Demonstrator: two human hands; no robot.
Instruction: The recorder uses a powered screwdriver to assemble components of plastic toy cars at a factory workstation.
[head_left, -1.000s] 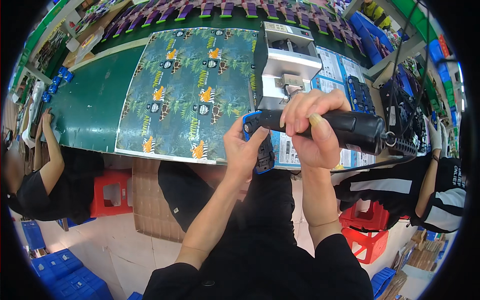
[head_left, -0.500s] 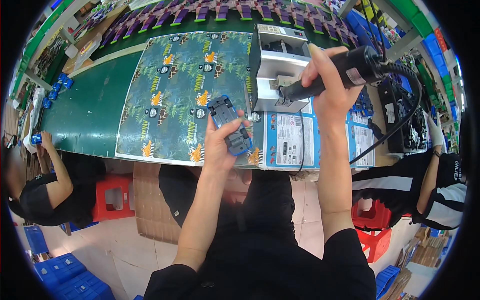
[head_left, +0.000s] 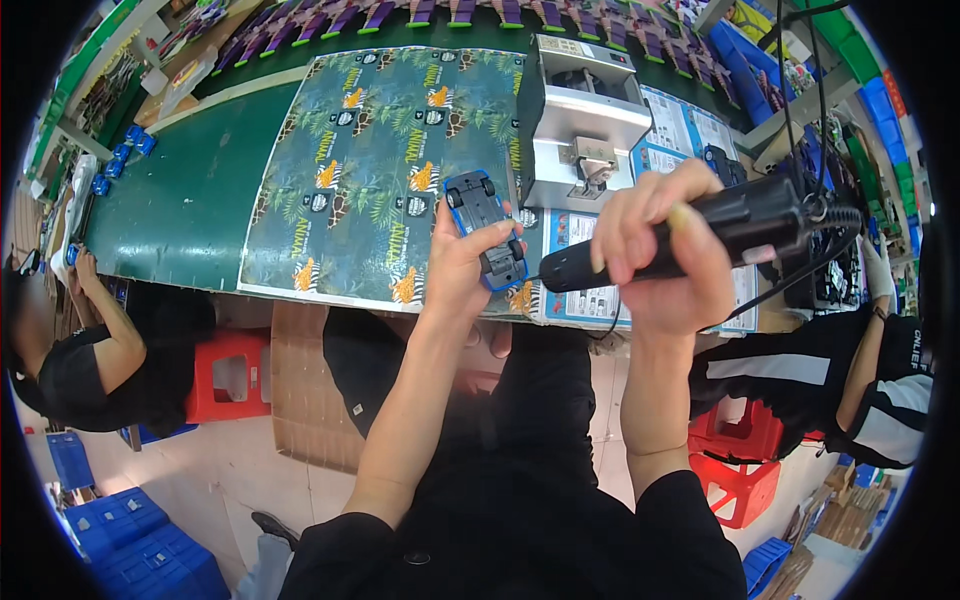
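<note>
Toy car: we have the blue-and-black plastic toy car point(head_left: 491, 228) underside up, tilted above the bench point(head_left: 180, 225) edge, over the dark-green leafy-patterned sheet point(head_left: 375, 195).
Left-hand grip: our left hand point(head_left: 460, 262) is clamped on the car, thumb across its underside.
Right-hand grip: our right hand point(head_left: 672, 250) is wrapped round the black cylindrical corded power driver point(head_left: 735, 220).
Driver tip: it points at the car's near end; we cannot tell whether it touches.
Step in hand: we seem to be lining the driver up with the underside.
Next move calls for: a steady car and a squarer driver angle, we judge.
Silver box-shaped metal machine point(head_left: 590, 122): it stands beyond our hands.
</note>
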